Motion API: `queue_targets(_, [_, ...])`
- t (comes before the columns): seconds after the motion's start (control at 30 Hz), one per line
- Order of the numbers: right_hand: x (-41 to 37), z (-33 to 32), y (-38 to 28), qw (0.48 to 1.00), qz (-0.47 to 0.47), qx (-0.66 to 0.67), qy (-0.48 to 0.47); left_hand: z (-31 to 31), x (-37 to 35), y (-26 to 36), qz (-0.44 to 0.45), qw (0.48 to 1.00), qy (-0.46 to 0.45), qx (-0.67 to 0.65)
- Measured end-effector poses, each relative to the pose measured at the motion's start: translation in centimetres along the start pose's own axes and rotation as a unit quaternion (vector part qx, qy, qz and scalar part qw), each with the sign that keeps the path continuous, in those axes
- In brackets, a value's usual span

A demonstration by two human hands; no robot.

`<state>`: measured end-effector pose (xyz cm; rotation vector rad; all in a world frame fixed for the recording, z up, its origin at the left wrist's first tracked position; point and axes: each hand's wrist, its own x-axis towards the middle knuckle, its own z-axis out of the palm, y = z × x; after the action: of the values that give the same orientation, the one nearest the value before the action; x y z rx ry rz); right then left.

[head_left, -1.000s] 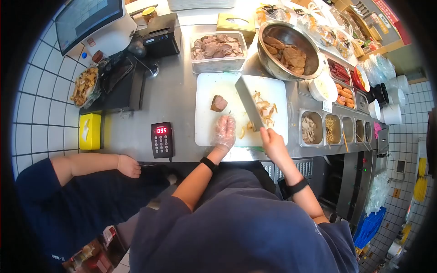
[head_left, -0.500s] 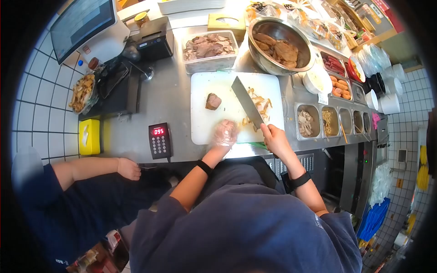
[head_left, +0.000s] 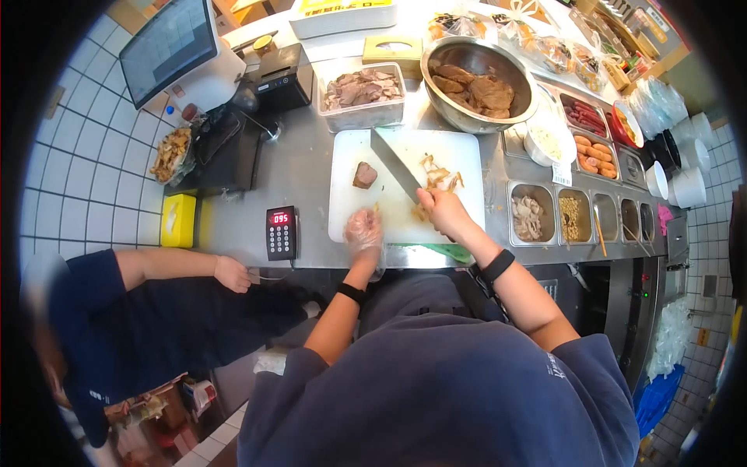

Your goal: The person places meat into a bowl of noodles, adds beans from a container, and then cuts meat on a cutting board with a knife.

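Note:
My right hand (head_left: 447,214) is wrapped round the handle of a cleaver (head_left: 395,165), its wide blade slanting up and left above the white cutting board (head_left: 342,167). My left hand (head_left: 363,229), in a clear plastic glove, rests at the board's lower left with its fingers curled together. A small yellowish bit shows at its fingertips; whether it is gripped I cannot make out. Above that hand lies a chunk of cooked meat (head_left: 364,175), apart from the blade. Pale brown sliced scraps (head_left: 441,175) are heaped on the board's right side.
Behind the board stand a tub of sliced meat (head_left: 362,118) and a steel bowl (head_left: 430,93) of large meat pieces. Steel food pans (head_left: 533,240) line the right. A keypad (head_left: 281,233) sits left, near another person's hand (head_left: 233,274).
The cleaver and my right hand have shifted left over the board. My left hand has moved slightly left, away from the scraps. The whole view has also shifted a little.

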<state>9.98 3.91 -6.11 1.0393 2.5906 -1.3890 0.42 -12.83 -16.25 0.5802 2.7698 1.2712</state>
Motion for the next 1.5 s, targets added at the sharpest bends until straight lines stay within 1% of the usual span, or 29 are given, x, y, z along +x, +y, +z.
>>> queue_targets(0.03, [-0.4,-1.2,-0.6,0.999,0.013,0.031,-0.022,0.5,-0.1,0.2,0.011,1.0,0.006,0.013])
queue_targets(0.1, [-1.9,-3.9,-1.2,0.997,0.013,0.066,-0.023,2.5,-0.4,1.1,0.028,0.999,0.016,0.038])
queue_targets(0.17, [-2.3,-5.5,0.3,0.995,-0.002,0.098,-0.009,4.6,-0.4,2.5,0.047,0.998,-0.035,-0.005])
queue_targets(0.2, [-2.6,-6.4,1.2,0.996,0.012,0.089,-0.012,5.1,-0.4,2.9,0.058,0.996,-0.06,-0.027])
queue_targets(0.23, [-3.0,-7.5,1.7,0.996,0.025,0.079,-0.013,5.3,-0.7,2.6,0.049,0.996,-0.063,-0.046])
queue_targets(0.27, [-3.2,-8.7,2.3,0.997,0.036,0.068,-0.012,5.0,-0.8,2.8,0.048,0.997,-0.049,-0.019])
queue_targets(0.33, [-2.6,-9.7,6.1,0.999,-0.008,0.02,0.031,4.0,-1.7,3.4,0.044,0.998,-0.02,0.036])
queue_targets(0.4, [-2.4,-9.3,9.0,0.995,-0.045,-0.037,0.079,2.6,-3.1,5.6,0.0,0.996,-0.047,0.077])
queue_targets(0.43, [-3.2,-9.3,8.9,0.99,-0.06,-0.071,0.108,2.4,-3.6,6.5,-0.021,0.993,-0.061,0.097])
queue_targets(0.47, [-3.5,-9.8,8.6,0.982,-0.074,-0.104,0.139,2.6,-3.7,7.1,-0.022,0.992,-0.069,0.105])
queue_targets(0.5, [-3.7,-10.9,8.2,0.993,-0.027,-0.068,0.094,2.8,-3.8,7.8,-0.024,0.99,-0.077,0.114])
queue_targets(0.53, [-4.1,-9.3,9.4,0.99,-0.031,-0.113,0.084,3.1,-3.6,8.4,-0.025,0.989,-0.084,0.122])
queue_targets(0.57, [-4.4,-9.2,9.3,0.992,-0.043,-0.106,0.062,6.1,-3.0,5.5,0.033,0.992,-0.008,0.12])
queue_targets(0.63, [-5.3,-9.5,9.2,0.995,-0.051,-0.081,0.026,8.2,-0.7,3.2,0.034,0.996,0.03,0.076])
queue_targets(0.67, [-5.5,-9.9,8.9,0.996,-0.052,-0.064,0.016,7.8,0.6,3.7,0.037,0.997,0.052,0.053])
queue_targets(0.7, [-5.8,-10.3,9.0,0.998,-0.052,-0.046,0.006,7.4,1.1,4.0,0.029,0.998,0.055,-0.009])
queue_targets(0.8, [-6.4,-10.7,10.1,0.998,-0.049,-0.017,0.04,6.2,2.0,5.2,0.092,0.994,0.061,0.026])
queue_targets(0.83, [-6.5,-10.3,10.8,0.998,-0.037,-0.029,0.05,6.2,2.1,5.6,0.096,0.993,0.061,0.038])
queue_targets(0.9, [-6.3,-9.4,12.2,0.996,-0.013,-0.055,0.069,6.8,2.0,6.9,0.141,0.987,0.052,0.059])
queue_targets(0.93, [-6.4,-9.5,12.1,0.996,-0.016,-0.063,0.065,7.3,1.8,7.8,0.161,0.983,0.047,0.068])
queue_targets(0.97, [-6.6,-9.5,12.0,0.995,-0.018,-0.07,0.061,7.6,1.3,9.3,0.2,0.978,0.053,0.04])
queue_targets(1.07, [-6.8,-9.6,12.2,0.995,-0.029,-0.079,0.049,7.4,1.0,13.1,0.288,0.95,-0.004,0.119])
queue_targets(1.17, [-7.1,-9.1,12.9,0.997,-0.023,-0.056,0.052,7.3,2.1,12.6,0.287,0.934,-0.128,0.171])
queue_targets(1.27, [-6.8,-8.7,14.0,0.997,-0.017,-0.004,0.075,7.4,4.2,10.1,0.298,0.929,-0.161,0.151])
queue_targets(1.37, [-6.3,-7.9,15.2,0.995,-0.003,0.049,0.086,7.7,5.1,8.9,0.224,0.94,-0.149,0.208])
queue_targets(1.43, [-6.3,-7.7,15.3,0.996,-0.001,0.045,0.08,7.5,5.4,8.8,0.104,0.975,-0.139,0.14])
queue_targets(1.5, [-6.4,-7.6,15.4,0.996,-0.006,0.048,0.08,7.1,5.7,8.5,-0.015,0.989,-0.136,0.053])
